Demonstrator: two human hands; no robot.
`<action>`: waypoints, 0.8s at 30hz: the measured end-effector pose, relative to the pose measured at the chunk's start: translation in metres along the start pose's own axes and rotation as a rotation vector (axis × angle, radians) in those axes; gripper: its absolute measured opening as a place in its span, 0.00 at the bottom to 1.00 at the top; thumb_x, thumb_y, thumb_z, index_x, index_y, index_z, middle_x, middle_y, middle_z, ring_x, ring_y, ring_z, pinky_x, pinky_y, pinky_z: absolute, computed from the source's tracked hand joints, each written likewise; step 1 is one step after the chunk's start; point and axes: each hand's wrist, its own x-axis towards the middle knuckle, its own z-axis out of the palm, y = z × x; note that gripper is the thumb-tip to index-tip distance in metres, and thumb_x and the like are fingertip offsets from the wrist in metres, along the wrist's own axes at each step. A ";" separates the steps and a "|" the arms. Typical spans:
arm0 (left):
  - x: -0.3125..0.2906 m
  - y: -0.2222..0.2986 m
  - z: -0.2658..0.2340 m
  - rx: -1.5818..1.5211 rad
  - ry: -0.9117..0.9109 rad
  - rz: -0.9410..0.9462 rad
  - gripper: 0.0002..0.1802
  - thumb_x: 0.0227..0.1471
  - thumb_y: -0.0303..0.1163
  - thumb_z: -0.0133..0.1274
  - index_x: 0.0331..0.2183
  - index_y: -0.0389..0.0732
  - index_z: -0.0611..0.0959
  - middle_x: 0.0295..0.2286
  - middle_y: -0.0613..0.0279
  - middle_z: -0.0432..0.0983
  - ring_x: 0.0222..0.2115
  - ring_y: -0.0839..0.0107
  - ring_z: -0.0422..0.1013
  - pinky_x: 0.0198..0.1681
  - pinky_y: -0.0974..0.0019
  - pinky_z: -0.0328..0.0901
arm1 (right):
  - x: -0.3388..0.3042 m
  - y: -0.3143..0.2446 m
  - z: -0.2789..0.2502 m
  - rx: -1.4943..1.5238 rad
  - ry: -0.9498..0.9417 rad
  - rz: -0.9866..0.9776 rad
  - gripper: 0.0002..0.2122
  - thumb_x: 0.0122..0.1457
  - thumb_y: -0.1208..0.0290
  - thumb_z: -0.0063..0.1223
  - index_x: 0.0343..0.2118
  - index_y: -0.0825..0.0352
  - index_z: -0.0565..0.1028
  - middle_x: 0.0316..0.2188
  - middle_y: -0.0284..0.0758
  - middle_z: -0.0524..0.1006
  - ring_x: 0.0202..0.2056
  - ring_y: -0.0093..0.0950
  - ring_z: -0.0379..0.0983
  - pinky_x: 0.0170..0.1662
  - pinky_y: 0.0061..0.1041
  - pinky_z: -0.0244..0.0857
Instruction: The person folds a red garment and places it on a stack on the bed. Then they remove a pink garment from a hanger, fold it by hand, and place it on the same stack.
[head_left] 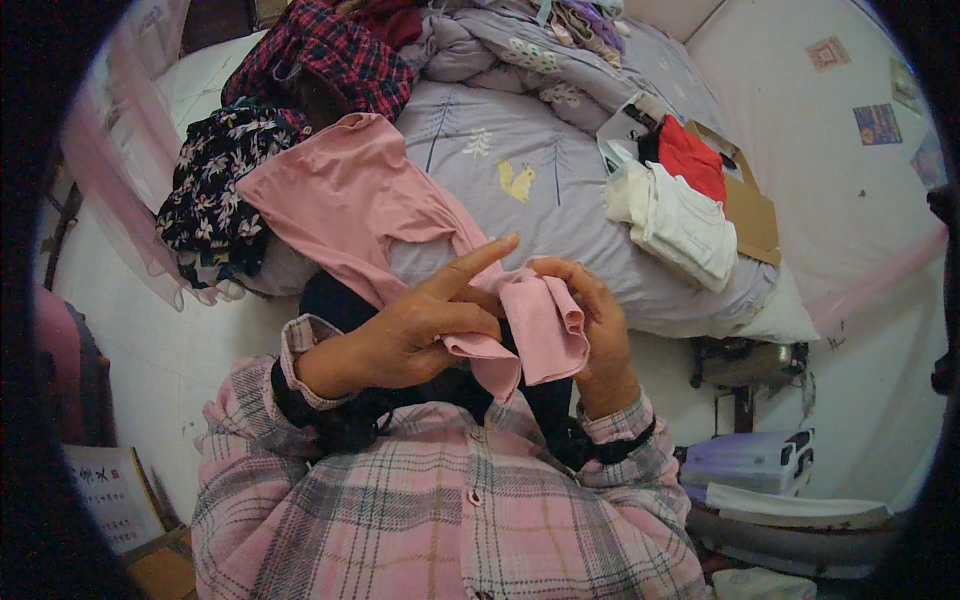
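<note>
Pink leggings point(350, 190) stretch from the bed down to my hands, the wide waist end lying at the far left and the two legs running toward me. My right hand point(605, 330) grips a leg end, which hangs folded over in front of its fingers. My left hand point(415, 330) is closed on another part of the pink cloth, its index finger stretched out toward the right. Some of the left fingertips are hidden by the hand and the cloth.
On the grey patterned bed point(440, 130) lie dark floral cloth point(215, 180) and a red-and-navy plaid garment point(325, 60) at left. At right, folded white clothing point(675, 220) and a red garment point(692, 160) lie by an open cardboard box point(755, 210). A lilac case point(745, 460) stands lower right.
</note>
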 end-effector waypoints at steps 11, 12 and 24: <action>-0.005 -0.003 -0.001 0.079 0.088 -0.078 0.16 0.41 0.13 0.55 0.37 0.34 0.79 0.51 0.47 0.69 0.50 0.54 0.69 0.52 0.62 0.62 | 0.004 -0.001 0.001 0.155 0.084 -0.064 0.26 0.66 0.61 0.42 0.59 0.76 0.57 0.43 0.44 0.74 0.46 0.31 0.73 0.50 0.27 0.67; -0.005 -0.004 0.000 0.081 0.090 -0.068 0.16 0.41 0.13 0.55 0.37 0.34 0.79 0.50 0.46 0.70 0.50 0.54 0.69 0.52 0.62 0.62 | 0.004 -0.003 0.000 0.122 0.104 -0.065 0.28 0.64 0.62 0.45 0.60 0.76 0.54 0.45 0.45 0.73 0.47 0.32 0.73 0.51 0.27 0.67; -0.007 -0.010 0.009 0.152 0.044 0.032 0.16 0.39 0.12 0.53 0.35 0.35 0.78 0.53 0.41 0.65 0.52 0.47 0.66 0.53 0.60 0.61 | -0.004 -0.002 0.019 -0.417 0.082 -0.248 0.37 0.51 0.77 0.58 0.63 0.74 0.52 0.56 0.44 0.65 0.57 0.32 0.63 0.58 0.28 0.60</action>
